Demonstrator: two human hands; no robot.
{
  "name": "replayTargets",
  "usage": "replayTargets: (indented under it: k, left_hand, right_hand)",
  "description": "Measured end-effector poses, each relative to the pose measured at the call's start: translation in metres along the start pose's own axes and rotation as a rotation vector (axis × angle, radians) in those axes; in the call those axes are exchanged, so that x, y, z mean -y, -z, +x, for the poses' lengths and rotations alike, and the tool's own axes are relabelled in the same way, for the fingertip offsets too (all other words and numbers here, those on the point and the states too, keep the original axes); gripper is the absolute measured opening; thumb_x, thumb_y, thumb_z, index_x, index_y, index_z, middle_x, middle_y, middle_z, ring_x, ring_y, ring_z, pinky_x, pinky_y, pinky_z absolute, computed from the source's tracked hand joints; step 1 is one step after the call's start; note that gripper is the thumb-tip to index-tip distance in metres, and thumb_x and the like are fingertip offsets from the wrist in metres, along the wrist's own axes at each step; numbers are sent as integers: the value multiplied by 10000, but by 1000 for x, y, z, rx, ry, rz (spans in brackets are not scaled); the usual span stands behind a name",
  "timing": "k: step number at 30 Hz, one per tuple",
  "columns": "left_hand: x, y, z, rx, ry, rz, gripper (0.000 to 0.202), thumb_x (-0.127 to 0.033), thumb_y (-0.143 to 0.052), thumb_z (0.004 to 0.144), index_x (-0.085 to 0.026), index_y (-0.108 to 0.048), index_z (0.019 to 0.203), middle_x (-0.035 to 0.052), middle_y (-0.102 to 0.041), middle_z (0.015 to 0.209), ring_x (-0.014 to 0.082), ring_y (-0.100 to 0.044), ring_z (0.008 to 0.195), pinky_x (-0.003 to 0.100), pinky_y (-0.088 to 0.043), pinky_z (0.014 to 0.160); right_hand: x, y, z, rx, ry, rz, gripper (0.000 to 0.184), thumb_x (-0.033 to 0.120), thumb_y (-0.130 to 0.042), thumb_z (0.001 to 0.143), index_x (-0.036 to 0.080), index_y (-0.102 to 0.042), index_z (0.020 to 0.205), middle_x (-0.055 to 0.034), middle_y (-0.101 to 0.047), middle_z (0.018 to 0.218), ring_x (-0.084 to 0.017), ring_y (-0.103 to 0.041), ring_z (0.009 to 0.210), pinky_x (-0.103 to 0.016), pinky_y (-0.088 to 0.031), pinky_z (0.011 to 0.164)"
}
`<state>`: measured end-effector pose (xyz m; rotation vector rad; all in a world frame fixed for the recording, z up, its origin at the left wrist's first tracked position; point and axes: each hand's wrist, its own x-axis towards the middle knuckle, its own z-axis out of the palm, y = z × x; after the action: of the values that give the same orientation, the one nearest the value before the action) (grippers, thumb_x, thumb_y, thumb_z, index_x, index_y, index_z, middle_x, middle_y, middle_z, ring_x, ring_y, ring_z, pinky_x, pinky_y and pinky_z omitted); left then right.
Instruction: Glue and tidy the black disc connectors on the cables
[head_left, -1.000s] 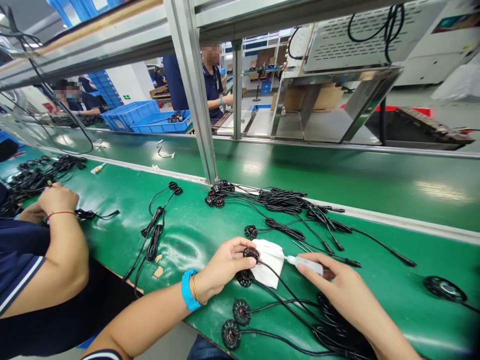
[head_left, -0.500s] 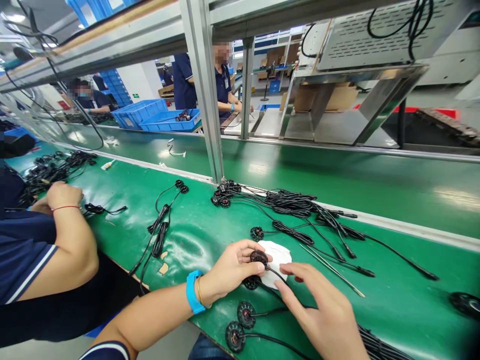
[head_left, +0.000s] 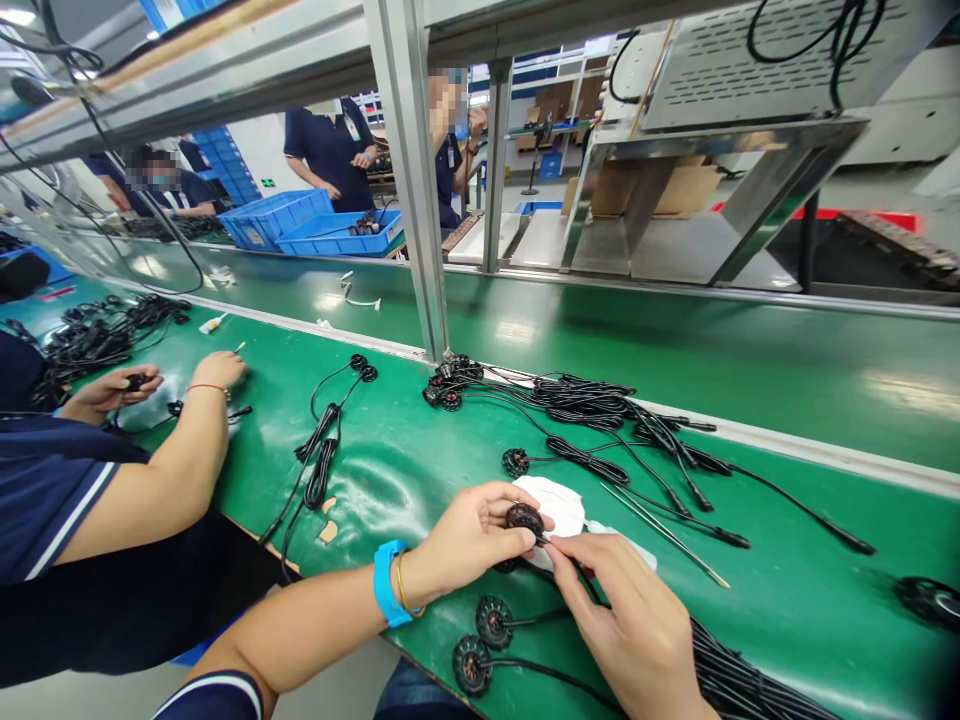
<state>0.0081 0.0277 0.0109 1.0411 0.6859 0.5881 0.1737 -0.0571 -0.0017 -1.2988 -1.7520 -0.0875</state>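
Note:
My left hand (head_left: 480, 530) is closed around a round, black ribbed disc (head_left: 524, 517) with a black cable running from it. The fingertips of my right hand (head_left: 626, 610) are pinched together at the cable (head_left: 546, 540) just beside the disc. A second disc lies partly hidden under my left hand. Below the hands two more black discs (head_left: 493, 622) with cables rest on the green mat. Behind them lies a crumpled white cloth or paper (head_left: 553, 505). A pale, bottle-like thing (head_left: 637, 548) shows partly behind my right hand.
Metal tweezers (head_left: 666, 534) and a pile of coiled black cables (head_left: 585, 400) lie farther back on the green table (head_left: 420, 440). A metal post (head_left: 409, 190) rises behind. At left, a co-worker's hand (head_left: 217, 375) reaches over the table. Blue bins (head_left: 341, 240) stand beyond.
My right hand has moved left and its fingers have closed at the cable beside the disc. The pale thing behind it has come into view. The co-worker's hands have moved apart.

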Motion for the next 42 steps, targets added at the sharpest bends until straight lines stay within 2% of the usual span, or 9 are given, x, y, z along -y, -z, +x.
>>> replayTargets:
  k: [10,15,19,29,31,34,36,39,42]
  left_hand:
    - [-4,-10,-6,-56,-99,193,306,-19,-628,690,-148,-638,967,89,-772,933,200,-722,867,279,-544,791]
    - [-1,-13,-13,-112,-295,445,345,-18,-608,701,-161,-660,1011,60,-767,967,197,-710,877,287,-551,828]
    - [-2,-11,-15,-95,-446,594,374,-29,-633,729,-175,-691,1068,51,-770,1023,202,-711,925,295,-537,888]
    - [-1,-8,-7,-17,-161,153,385,-195,-745,804,-166,-676,1181,91,-730,1118,202,-682,1008,290,-540,887]
    - [1,-6,-4,-61,-129,151,436,-174,-744,791,-162,-642,1214,90,-729,1084,183,-681,955,265,-539,827]
    - [3,-3,0,-106,-71,198,425,-157,-755,753,-130,-638,1161,96,-726,1016,155,-665,836,231,-515,713]
    - [5,0,3,-108,-44,235,391,-167,-756,742,-113,-656,1116,92,-717,961,142,-645,779,227,-499,683]
    - [8,2,5,-107,-17,288,387,-185,-746,741,-110,-675,1115,53,-684,867,102,-583,668,208,-461,617]
    - [11,5,6,-123,-22,344,396,-199,-735,744,-112,-685,1127,14,-637,794,68,-505,575,195,-421,559]
  right_hand:
    - [6,-2,-5,-36,-9,8,191,69,-660,854,203,-612,980,-27,-678,814,-137,-651,707,-268,-525,686]
    - [8,-2,-3,-59,-11,55,164,77,-660,858,200,-605,951,-18,-663,802,-126,-640,705,-253,-515,679]
    - [10,-2,-1,-74,-138,152,115,116,-644,874,208,-574,872,6,-615,751,-110,-593,646,-234,-490,617]
    - [2,4,1,147,-377,329,151,281,-561,947,229,-592,808,12,-632,763,-121,-598,670,-231,-499,616]
    - [-14,17,3,162,-406,201,162,363,-554,946,247,-641,874,2,-673,833,-139,-628,710,-253,-515,642]
    - [-53,39,-3,142,-555,-296,237,473,-552,899,268,-672,897,-16,-696,863,-201,-637,692,-303,-450,528]
    - [-78,50,-9,276,-603,-535,234,448,-556,865,252,-683,847,-46,-699,856,-261,-659,777,-322,-422,521]
    - [-100,61,-17,487,-600,-631,246,375,-499,866,257,-681,751,-55,-687,800,-265,-668,778,-312,-392,510]
    - [-101,71,-16,583,-598,-615,297,366,-453,849,268,-622,625,-35,-666,730,-223,-644,624,-295,-349,458]
